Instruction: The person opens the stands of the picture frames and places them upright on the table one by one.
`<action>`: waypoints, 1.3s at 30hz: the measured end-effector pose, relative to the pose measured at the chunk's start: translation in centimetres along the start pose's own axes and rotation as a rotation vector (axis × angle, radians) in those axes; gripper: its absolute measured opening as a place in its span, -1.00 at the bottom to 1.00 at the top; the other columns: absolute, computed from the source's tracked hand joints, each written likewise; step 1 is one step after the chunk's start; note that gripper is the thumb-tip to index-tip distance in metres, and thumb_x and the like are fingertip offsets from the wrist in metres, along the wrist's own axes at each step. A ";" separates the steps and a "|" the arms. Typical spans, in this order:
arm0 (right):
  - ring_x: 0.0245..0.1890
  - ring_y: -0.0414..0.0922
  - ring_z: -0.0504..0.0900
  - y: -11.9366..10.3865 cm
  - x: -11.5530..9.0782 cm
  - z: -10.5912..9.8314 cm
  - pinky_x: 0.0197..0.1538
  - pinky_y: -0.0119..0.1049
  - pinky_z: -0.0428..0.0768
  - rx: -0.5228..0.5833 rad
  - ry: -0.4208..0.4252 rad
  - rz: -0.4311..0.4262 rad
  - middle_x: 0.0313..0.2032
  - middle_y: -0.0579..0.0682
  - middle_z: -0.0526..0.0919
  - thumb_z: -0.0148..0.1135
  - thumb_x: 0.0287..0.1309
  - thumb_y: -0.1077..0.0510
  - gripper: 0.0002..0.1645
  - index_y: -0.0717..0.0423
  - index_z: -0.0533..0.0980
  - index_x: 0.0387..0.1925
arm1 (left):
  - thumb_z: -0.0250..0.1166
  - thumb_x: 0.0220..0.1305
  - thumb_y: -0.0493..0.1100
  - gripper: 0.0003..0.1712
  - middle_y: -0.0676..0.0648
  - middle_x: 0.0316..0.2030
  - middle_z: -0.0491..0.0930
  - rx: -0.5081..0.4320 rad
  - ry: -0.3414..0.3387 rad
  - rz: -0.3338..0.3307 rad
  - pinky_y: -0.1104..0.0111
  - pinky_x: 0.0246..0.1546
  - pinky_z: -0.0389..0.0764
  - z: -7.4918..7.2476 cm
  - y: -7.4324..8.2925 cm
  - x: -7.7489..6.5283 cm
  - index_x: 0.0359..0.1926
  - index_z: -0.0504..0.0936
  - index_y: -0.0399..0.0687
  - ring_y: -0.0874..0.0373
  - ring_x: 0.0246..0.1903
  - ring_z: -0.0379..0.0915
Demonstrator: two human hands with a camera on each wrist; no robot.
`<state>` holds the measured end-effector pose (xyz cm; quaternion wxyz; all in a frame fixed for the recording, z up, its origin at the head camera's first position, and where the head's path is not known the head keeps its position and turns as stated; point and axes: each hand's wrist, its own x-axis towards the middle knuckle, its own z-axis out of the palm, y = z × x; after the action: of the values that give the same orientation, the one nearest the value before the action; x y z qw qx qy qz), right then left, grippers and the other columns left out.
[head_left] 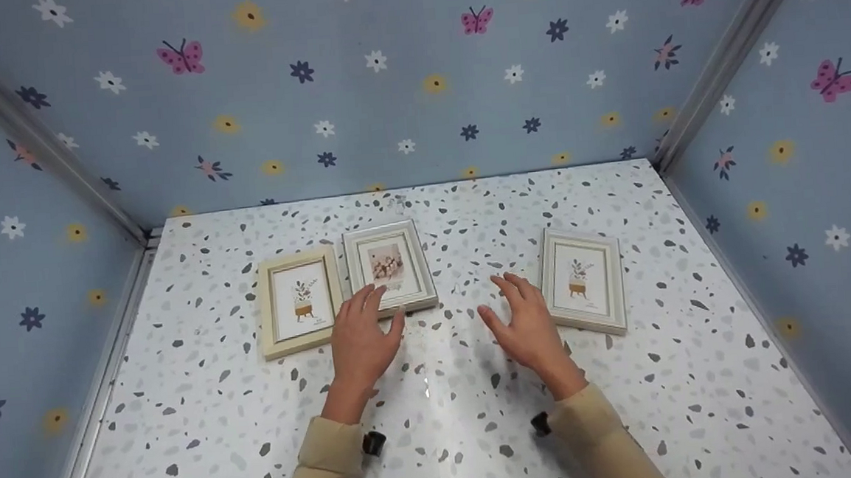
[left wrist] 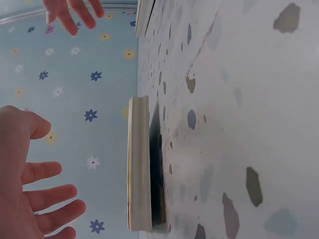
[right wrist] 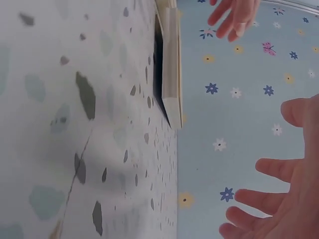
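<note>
Three picture frames lie face up on the speckled tabletop. A cream frame (head_left: pixel 266 308) with a potted-plant print is at the left. Beside it, slightly farther back, lies a silvery-white frame (head_left: pixel 428 287) with a pinkish flower print. The third, a whitish frame (head_left: pixel 615 286) with a plant print, lies alone at the right. My left hand (head_left: pixel 364 340), fingers spread and holding nothing, is over the near edge of the middle frame and hides part of it. Left of the right-hand frame is my right hand (head_left: pixel 531 327), fingers apart, also holding nothing. Both wrist views show the hands raised above the tabletop.
Blue panels with flowers and butterflies enclose the tabletop (head_left: pixel 437 430) at the back (head_left: pixel 402 100), left (head_left: pixel 21 278) and right (head_left: pixel 799 194). Metal strips run along the corners. A small dark device sits at each sleeve cuff.
</note>
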<state>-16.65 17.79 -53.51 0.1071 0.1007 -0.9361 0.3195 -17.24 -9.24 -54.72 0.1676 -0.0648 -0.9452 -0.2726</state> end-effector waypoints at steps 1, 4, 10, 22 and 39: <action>0.27 0.17 0.36 0.0 0.1 0.1 0.28 0.12 0.35 0.018 0.005 -0.003 0.31 0.19 0.39 0.15 0.36 -0.20 -0.30 0.13 0.41 0.34 | 0.27 0.36 0.06 -0.45 -0.18 0.23 0.48 -0.016 0.002 -0.017 0.03 0.23 0.38 -0.3 -0.3 0.1 0.24 0.55 -0.13 -0.13 0.19 0.38; 0.20 0.13 0.44 0.1 0.4 0.4 0.23 0.08 0.40 0.052 0.014 0.000 0.25 0.15 0.46 0.15 0.37 -0.17 -0.36 0.12 0.44 0.30 | 0.24 0.38 0.05 -0.49 -0.16 0.19 0.51 -0.048 -0.002 -0.084 0.02 0.16 0.44 -1.1 -1.3 0.5 0.22 0.56 -0.11 -0.11 0.17 0.41; 0.15 0.08 0.53 0.1 0.9 1.2 0.16 0.01 0.50 0.209 -0.018 0.079 0.19 0.10 0.54 0.15 0.41 -0.09 -0.46 0.12 0.47 0.26 | 0.21 0.39 0.03 -0.53 -0.17 0.09 0.58 -0.080 0.011 -0.207 0.00 -0.05 0.55 -2.9 -3.8 0.8 0.20 0.57 -0.11 -0.11 0.03 0.52; 0.09 -0.06 0.55 -1.5 1.8 2.5 0.14 -0.08 0.51 0.564 -0.118 0.231 0.13 0.01 0.60 0.10 0.45 0.02 -0.59 0.08 0.50 0.21 | 0.16 0.41 0.03 -0.54 -0.15 0.00 0.62 -0.070 0.014 -0.357 0.00 -0.11 0.54 -5.6 -7.8 1.4 0.18 0.56 -0.13 -0.08 -0.06 0.58; 0.07 -0.04 0.55 -2.0 1.3 3.8 0.14 -0.06 0.50 0.591 -0.182 0.279 0.07 -0.01 0.62 0.14 0.42 0.03 -0.59 0.16 0.53 0.15 | 0.05 0.46 0.06 -0.44 -0.31 0.11 0.51 0.036 -0.167 -0.485 -0.11 -0.01 0.47 -9.2 -13.3 3.6 0.25 0.46 -0.26 -0.26 0.04 0.46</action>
<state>-17.86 13.74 -54.95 -0.0554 0.0265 -0.8136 0.5782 -20.87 -25.26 -52.63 0.0199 0.1447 -0.9484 -0.2814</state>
